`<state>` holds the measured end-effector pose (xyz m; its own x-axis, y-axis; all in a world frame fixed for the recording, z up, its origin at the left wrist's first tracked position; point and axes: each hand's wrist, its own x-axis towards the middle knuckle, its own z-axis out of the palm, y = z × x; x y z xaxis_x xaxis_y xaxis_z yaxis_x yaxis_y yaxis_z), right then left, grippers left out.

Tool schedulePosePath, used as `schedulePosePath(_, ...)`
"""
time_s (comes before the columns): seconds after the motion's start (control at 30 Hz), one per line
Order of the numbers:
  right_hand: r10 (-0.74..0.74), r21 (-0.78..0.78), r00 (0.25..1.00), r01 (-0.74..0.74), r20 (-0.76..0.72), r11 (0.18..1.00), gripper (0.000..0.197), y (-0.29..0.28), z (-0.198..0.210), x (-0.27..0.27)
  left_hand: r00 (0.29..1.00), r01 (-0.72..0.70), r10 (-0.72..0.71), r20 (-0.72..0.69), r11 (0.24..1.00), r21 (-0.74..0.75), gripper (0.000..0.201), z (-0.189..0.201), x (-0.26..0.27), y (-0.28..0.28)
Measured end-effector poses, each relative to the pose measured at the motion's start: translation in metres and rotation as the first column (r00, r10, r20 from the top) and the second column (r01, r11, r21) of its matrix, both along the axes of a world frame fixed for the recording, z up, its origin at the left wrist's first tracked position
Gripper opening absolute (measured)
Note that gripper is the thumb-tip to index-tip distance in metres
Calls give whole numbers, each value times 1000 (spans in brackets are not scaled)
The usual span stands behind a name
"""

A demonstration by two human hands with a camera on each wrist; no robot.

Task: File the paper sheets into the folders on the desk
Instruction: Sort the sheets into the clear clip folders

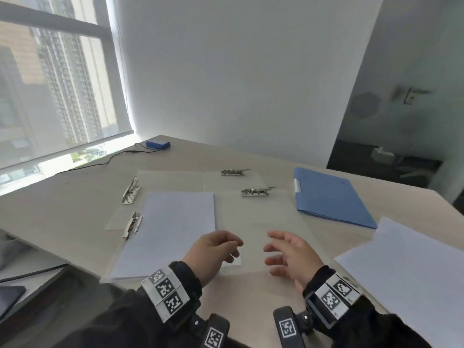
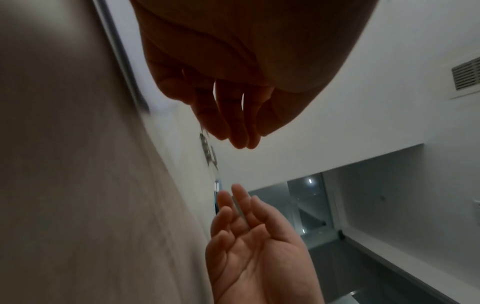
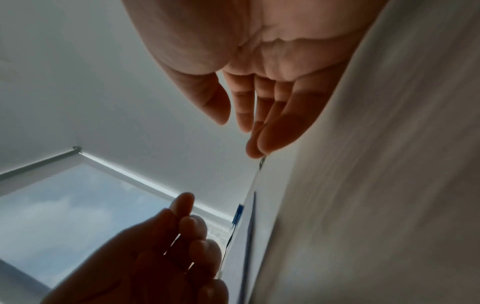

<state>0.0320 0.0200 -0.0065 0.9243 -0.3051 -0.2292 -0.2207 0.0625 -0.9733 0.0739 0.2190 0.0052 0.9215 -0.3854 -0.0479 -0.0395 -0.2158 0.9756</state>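
A clear folder [image 1: 263,222] lies open on the desk with metal clips [image 1: 257,191] at its far and left edges. A stack of white paper sheets [image 1: 173,229] rests on its left half, beside a clip [image 1: 132,224]. A shut blue folder [image 1: 331,197] lies at the right. More white sheets [image 1: 411,267] lie at the near right. My left hand [image 1: 221,247] hovers over the stack's near right corner, fingers loosely curled, holding nothing. My right hand [image 1: 283,254] hovers over the clear cover, fingers relaxed and empty; it also shows as the right hand [image 2: 249,236].
A small blue box [image 1: 158,143] with a black cable [image 1: 100,162] sits at the desk's far left corner by the window. The desk edge [image 1: 50,249] runs along the near left, with dark items below it. A white wall stands behind the desk.
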Motion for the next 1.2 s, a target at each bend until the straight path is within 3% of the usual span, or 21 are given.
schedulePosePath(0.23, -273, -134, 960, 278, 59, 951, 21, -99, 12, -93, 978, 206, -207, -2, 977, -53, 20, -2, -29, -119)
schedulePosePath(0.4, -513, -134, 854, 520, 87, 844, 25, -157, 13, -155, 944, 330, -329, 32, 939, -98, 19, -6, -58, -191)
schedulePosePath(0.63, -759, -171, 649, 754, 52, 634, 21, -216, 4, -222, 947, 245, -236, 217, 969, -18, 21, -11, -66, -259)
schedulePosePath(0.83, -780, 168, 621, 778, -71, 605, 18, -242, -4, -244, 938, 222, -277, 207, 942, 252, 37, -25, -50, -295)
schedulePosePath(0.9, -775, 240, 627, 767, -85, 594, 22, -245, -2, -248, 912, 264, -356, 205, 891, 369, 44, -27, -50, -305)
schedulePosePath(1.0, -765, 278, 635, 759, -111, 589, 26, -251, -2, -252, 839, 293, -501, 213, 745, 599, 52, -28, -59, -315)
schedulePosePath(1.07, -754, 295, 643, 752, -134, 589, 28, -255, -4, -253, 822, 298, -529, 209, 713, 635, 52, -29, -63, -317)
schedulePosePath(1.2, -729, 294, 663, 740, -171, 605, 33, -262, -5, -252, 841, 330, -499, 210, 780, 532, 47, -28, -66, -311)
